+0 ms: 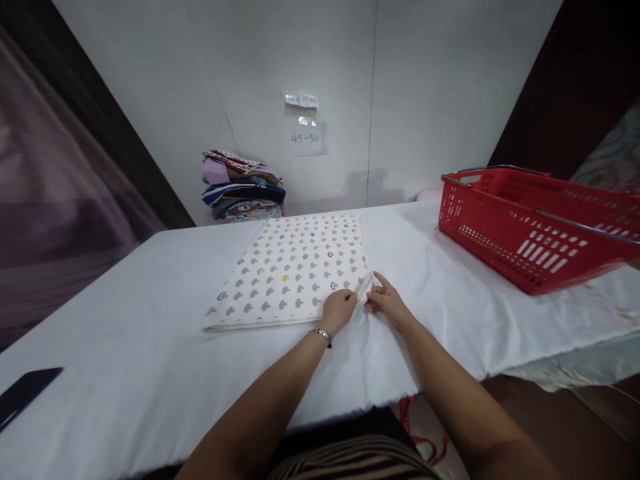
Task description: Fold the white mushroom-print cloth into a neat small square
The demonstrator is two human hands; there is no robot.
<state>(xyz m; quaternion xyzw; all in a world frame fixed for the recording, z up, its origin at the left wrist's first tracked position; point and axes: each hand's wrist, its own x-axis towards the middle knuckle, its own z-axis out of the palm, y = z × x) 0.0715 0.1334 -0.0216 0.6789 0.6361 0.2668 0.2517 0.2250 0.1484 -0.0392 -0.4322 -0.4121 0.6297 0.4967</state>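
Observation:
A folded white cloth [295, 267], printed with grey and a few coloured mushroom-like shapes, lies flat on the white-covered table [150, 373]. Both hands are at its near right corner, where the edge is lifted and bunched. My left hand [339, 310], with a metal bracelet at the wrist, is closed on the cloth there. My right hand [387, 301] pinches the same corner from the right between thumb and fingers, its index finger stretched out. The cloth's far left end reaches towards the back edge of the table.
A red plastic basket [505, 240] with metal handles stands on the right. A stack of folded fabrics [244, 187] sits at the back by the wall, below a paper label [306, 139] reading 45-50. A dark flat object [27, 393] lies at the left edge.

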